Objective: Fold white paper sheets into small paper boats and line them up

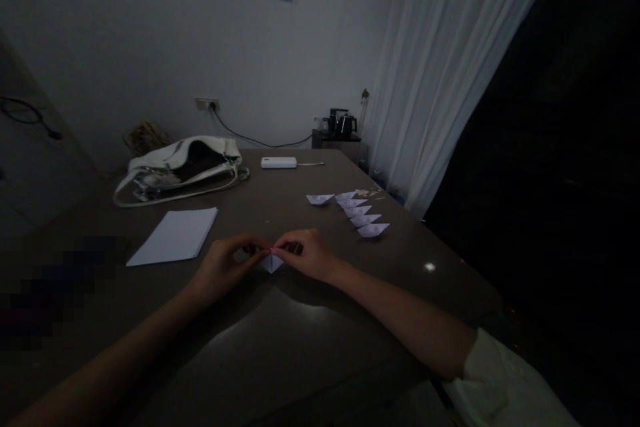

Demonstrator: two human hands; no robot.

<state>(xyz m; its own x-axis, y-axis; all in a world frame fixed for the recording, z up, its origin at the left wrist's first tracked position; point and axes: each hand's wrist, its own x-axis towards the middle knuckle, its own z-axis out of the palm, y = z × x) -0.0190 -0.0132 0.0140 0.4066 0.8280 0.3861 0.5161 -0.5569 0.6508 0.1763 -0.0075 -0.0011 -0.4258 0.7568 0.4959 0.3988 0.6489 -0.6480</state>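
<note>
My left hand [227,265] and my right hand [306,253] meet at the middle of a dark table [310,340]. Both pinch a small folded white paper piece [271,263], whose pointed lower part hangs below the fingertips. The fingers of both hands are curled together on the paper's top edge. To the right, several folded paper boats [357,211] lie in a slanted row. A stack of flat white paper sheets [176,235] lies to the left of my left hand.
A white handbag [180,167] lies at the back left of the table. A white power bank [279,162] with a cable sits at the far edge. A kettle [343,123] stands on a small stand behind. White curtains [450,67] hang at the right.
</note>
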